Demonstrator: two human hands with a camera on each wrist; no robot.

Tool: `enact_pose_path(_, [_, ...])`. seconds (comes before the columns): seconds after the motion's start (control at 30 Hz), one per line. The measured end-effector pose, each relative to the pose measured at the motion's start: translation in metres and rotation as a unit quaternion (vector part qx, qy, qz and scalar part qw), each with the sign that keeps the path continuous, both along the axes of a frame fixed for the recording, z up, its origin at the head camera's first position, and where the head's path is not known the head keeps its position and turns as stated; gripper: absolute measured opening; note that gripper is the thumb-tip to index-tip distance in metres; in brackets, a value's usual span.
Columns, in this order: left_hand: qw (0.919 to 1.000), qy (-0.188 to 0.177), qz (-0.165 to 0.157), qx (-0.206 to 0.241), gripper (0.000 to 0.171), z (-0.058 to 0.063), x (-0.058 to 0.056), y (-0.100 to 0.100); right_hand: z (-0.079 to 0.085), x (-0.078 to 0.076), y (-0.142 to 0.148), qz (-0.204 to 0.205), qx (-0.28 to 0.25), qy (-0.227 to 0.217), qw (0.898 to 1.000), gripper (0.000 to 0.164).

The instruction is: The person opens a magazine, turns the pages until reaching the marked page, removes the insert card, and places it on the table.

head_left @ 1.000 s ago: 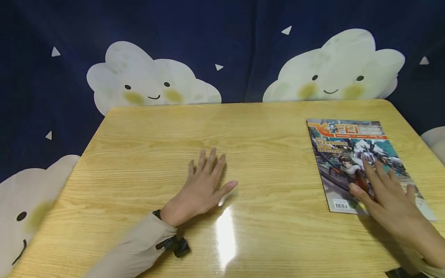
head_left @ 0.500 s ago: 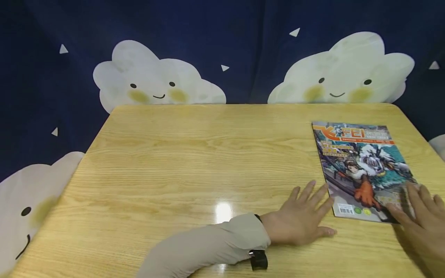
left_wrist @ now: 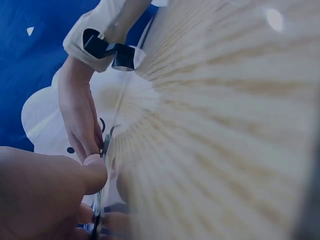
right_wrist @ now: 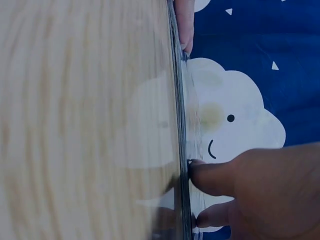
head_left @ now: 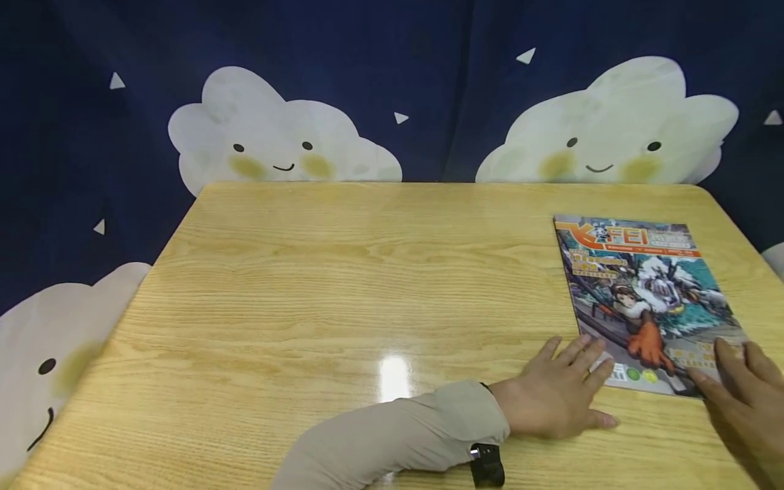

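Note:
A magazine [head_left: 661, 286] with a colourful illustrated cover and orange "FEI" lettering lies flat on the wooden table at the right. My left hand [head_left: 554, 401] spreads over its lower left corner, fingers straight and fingertips on the cover, partly hiding the barcode. At the lower right corner rests my right hand [head_left: 747, 395], its thumb by the bottom edge and its fingers over the cover. In the right wrist view that thumb [right_wrist: 212, 177] touches the magazine's edge-on side. The left wrist view shows both hands beside the thin magazine [left_wrist: 106, 145].
The wooden table [head_left: 337, 286] stretches away to the left, with a bright light reflection near its front. Behind it hangs a dark blue curtain [head_left: 429, 75] printed with smiling clouds and small white triangles. A black strap [head_left: 488, 464] sits at my left wrist.
My left hand has moved right from the middle of the table to the magazine's lower left corner. The right hand has drawn back from the cover's middle to its lower right corner.

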State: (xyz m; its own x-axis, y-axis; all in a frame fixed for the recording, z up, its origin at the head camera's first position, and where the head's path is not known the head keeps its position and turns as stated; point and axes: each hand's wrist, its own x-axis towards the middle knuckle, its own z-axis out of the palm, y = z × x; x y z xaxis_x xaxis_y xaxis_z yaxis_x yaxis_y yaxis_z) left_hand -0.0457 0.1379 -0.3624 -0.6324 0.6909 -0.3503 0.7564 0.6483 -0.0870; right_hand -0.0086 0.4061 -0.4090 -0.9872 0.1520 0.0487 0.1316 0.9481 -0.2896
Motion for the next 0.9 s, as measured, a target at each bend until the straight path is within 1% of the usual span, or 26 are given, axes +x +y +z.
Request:
enact_pose_path(0.03, [1.0000,0.002,-0.001,-0.002,0.074,0.000,0.000,0.001,0.001,0.000,-0.002,-0.021,-0.026,0.009,0.999,0.071])
enact_pose_path(0.07, [1.0000,0.005,-0.002,-0.004,0.074,0.000,0.001,0.001,0.001,0.000,-0.003,-0.021,-0.037,0.020,0.999,0.069])
enact_pose_path(0.1, [0.9999,0.008,-0.003,-0.006,0.075,0.000,0.001,0.002,0.003,0.000,-0.005,-0.025,-0.043,0.022,0.999,0.068])
enact_pose_path(0.17, [0.9999,0.011,-0.002,-0.011,0.076,0.001,0.001,0.003,0.004,0.000,-0.006,-0.020,-0.048,0.036,0.998,0.065])
enact_pose_path(0.27, [0.9998,0.013,-0.002,-0.013,0.078,0.002,0.001,0.005,0.006,0.001,-0.006,-0.021,-0.048,0.029,0.998,0.066])
enact_pose_path(0.3, [0.9998,0.013,-0.002,-0.014,0.078,0.003,0.001,0.006,0.007,0.001,-0.006,-0.018,-0.050,0.036,0.998,0.066])
enact_pose_path(0.33, [0.9998,0.012,-0.001,-0.015,0.078,0.004,0.001,0.006,0.006,0.001,-0.005,-0.008,-0.053,0.052,0.997,0.065])
enact_pose_path(0.37, [0.9998,0.010,-0.001,-0.015,0.079,0.004,0.001,0.007,0.006,0.001,-0.004,-0.004,-0.055,0.057,0.997,0.065])
enact_pose_path(0.47, [0.9998,0.003,0.001,-0.022,0.080,0.005,0.001,0.009,0.006,0.001,-0.001,0.023,-0.062,0.090,0.994,0.061])
enact_pose_path(0.5, [0.9997,0.002,0.002,-0.024,0.080,0.005,0.001,0.010,0.006,0.001,-0.001,0.028,-0.062,0.092,0.993,0.061])
enact_pose_path(0.57, [0.9996,-0.002,0.003,-0.026,0.081,0.005,0.001,0.011,0.007,0.002,-0.001,0.021,-0.051,0.063,0.997,0.064])
enact_pose_path(0.63, [0.9996,-0.005,0.002,-0.026,0.081,0.005,0.001,0.011,0.009,0.001,0.000,0.017,-0.034,0.043,0.998,0.066])
enact_pose_path(0.7, [0.9996,-0.005,0.001,-0.026,0.081,0.005,0.002,0.011,0.010,0.001,0.000,0.012,-0.010,0.013,1.000,0.070])
enact_pose_path(0.77, [0.9997,-0.001,0.000,-0.024,0.081,0.005,0.002,0.009,0.012,0.001,0.000,0.005,0.017,-0.019,1.000,0.074])
enact_pose_path(0.83, [0.9997,0.000,-0.003,-0.023,0.082,0.006,0.002,0.007,0.013,0.000,0.000,-0.003,0.030,-0.042,0.999,0.077])
enact_pose_path(0.9, [0.9997,0.001,-0.006,-0.023,0.082,0.007,0.002,0.004,0.014,-0.002,-0.001,-0.016,0.048,-0.076,0.996,0.081])
